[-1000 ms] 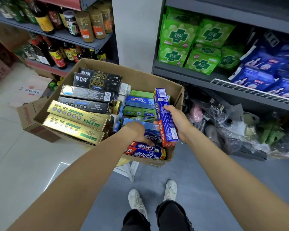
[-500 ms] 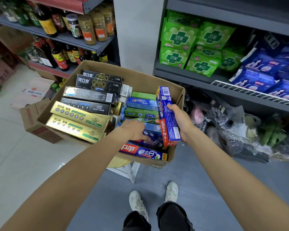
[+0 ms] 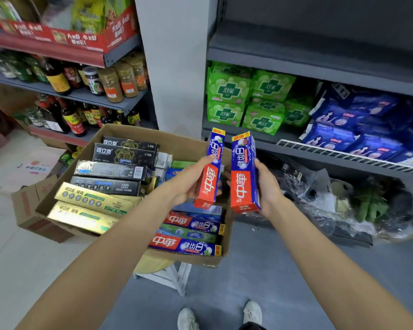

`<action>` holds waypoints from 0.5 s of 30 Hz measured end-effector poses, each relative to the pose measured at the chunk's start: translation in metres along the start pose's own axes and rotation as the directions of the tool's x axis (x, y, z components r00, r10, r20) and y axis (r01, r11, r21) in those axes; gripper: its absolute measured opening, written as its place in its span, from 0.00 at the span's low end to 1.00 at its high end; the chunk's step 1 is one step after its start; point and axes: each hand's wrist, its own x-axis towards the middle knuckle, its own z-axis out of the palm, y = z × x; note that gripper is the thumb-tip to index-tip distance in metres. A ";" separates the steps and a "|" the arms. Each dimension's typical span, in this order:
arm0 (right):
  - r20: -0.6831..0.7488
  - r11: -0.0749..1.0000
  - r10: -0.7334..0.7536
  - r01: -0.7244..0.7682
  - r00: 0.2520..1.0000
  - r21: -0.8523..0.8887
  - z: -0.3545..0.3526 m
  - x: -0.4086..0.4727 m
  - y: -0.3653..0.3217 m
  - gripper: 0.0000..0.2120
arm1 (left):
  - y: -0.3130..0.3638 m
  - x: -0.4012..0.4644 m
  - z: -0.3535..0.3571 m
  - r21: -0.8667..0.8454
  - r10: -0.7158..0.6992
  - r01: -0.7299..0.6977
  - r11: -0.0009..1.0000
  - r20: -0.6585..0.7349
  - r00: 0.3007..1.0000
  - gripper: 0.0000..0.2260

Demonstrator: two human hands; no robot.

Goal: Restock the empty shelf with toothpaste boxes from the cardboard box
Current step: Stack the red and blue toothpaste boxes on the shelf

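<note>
Head view: left hand (image 3: 191, 184) has lifted a second toothpaste box (image 3: 211, 170) from the cardboard box (image 3: 196, 257); right hand (image 3: 266, 186) still grips its toothpaste box (image 3: 243, 172), both upright, fingers clenched around them

Cardboard box (image 3: 196, 257) low at centre, propped on a stool (image 3: 172, 277), packed with toothpaste boxes (image 3: 98, 201) lying flat in rows. Held upright above its right edge, side by side and apart: one toothpaste box (image 3: 210, 177) in the left hand (image 3: 188, 184), another (image 3: 243, 177) in the right hand (image 3: 265, 186). Behind and left, shelves of bottles (image 3: 65, 79). Behind and right, packets (image 3: 246, 98) on a shelf (image 3: 320, 153), under an empty shelf (image 3: 320, 55). Bags (image 3: 332, 198) on the floor below. Smaller carton (image 3: 31, 210) left of the box.
</note>
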 end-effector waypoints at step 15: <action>-0.110 0.922 -0.373 0.381 0.921 0.066 -0.185 -0.051 -0.173 0.15 | 0.115 0.054 0.273 0.188 0.442 -0.448 0.874 0.074 0.894 0.08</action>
